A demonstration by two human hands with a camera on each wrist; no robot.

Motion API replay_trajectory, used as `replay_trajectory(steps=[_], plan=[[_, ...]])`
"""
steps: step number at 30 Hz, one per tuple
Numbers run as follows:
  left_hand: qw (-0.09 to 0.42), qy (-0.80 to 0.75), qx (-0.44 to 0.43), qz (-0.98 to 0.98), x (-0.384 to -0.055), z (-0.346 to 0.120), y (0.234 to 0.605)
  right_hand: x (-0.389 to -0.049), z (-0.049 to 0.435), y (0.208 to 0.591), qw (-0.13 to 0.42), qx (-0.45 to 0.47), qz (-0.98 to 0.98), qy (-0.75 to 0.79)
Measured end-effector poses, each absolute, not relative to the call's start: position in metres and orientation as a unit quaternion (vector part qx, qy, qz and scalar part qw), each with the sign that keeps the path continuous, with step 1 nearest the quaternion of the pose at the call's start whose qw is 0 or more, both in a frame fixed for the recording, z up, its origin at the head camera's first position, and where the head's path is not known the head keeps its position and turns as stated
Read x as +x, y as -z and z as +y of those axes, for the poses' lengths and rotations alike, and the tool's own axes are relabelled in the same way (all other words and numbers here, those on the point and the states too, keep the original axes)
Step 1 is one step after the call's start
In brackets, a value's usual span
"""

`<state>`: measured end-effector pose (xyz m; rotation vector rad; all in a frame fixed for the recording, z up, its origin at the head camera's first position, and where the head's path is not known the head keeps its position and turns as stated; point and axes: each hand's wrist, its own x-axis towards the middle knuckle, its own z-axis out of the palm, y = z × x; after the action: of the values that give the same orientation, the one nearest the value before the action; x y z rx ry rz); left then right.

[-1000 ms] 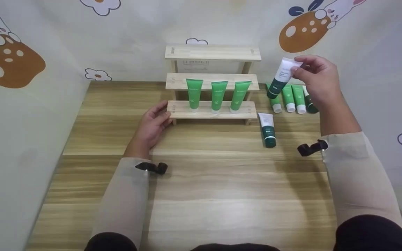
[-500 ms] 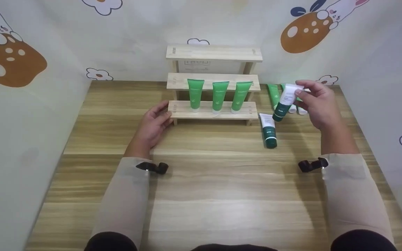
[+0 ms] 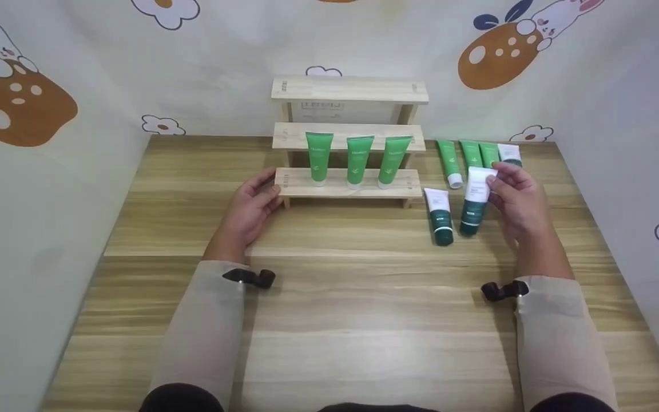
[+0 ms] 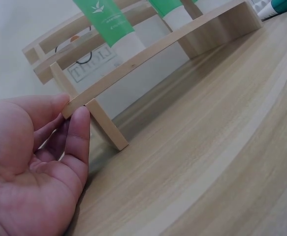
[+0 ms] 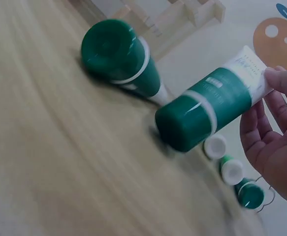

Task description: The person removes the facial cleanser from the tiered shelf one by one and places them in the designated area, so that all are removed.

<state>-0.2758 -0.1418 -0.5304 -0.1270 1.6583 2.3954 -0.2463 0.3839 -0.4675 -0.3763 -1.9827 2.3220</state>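
Observation:
My right hand (image 3: 521, 200) pinches the white crimped end of a white and dark green squeeze tube (image 3: 474, 200), its dark cap pointing down close over the table. Left of it, a matching white and green tube (image 3: 439, 217) lies on the table; the right wrist view shows its dark cap (image 5: 106, 46) nearest the camera. At the left end of a three-tier wooden display rack (image 3: 346, 182), my left hand (image 3: 251, 209) grips the corner of the lowest step between thumb and fingers (image 4: 78, 128). Three green tubes (image 3: 358, 162) stand on that step, white caps down.
Behind my right hand lie three more green tubes (image 3: 448, 163) and another white and green tube (image 3: 509, 153), partly hidden. The rack's upper tiers (image 3: 349, 90) rise near the patterned back wall (image 3: 221, 68). Wooden tabletop (image 3: 352, 320) stretches toward my body.
My right hand has brought its white and green tube down and toward me, from above the row at the back to beside the lying tube. My left hand stays at the rack.

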Motion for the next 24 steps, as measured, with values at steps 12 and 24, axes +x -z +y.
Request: replay_trajectory(steps=[12, 24], plan=[[0.112, -0.816, -0.048, 0.565, -0.275, -0.141, 0.528, -0.248, 0.385, 0.494, 0.005, -0.155, -0.671, -0.725], [0.111, -0.815, -0.049, 0.566, -0.275, -0.142, 0.527, -0.252, 0.386, 0.504, -0.027, -0.172, -0.777, -0.605]])
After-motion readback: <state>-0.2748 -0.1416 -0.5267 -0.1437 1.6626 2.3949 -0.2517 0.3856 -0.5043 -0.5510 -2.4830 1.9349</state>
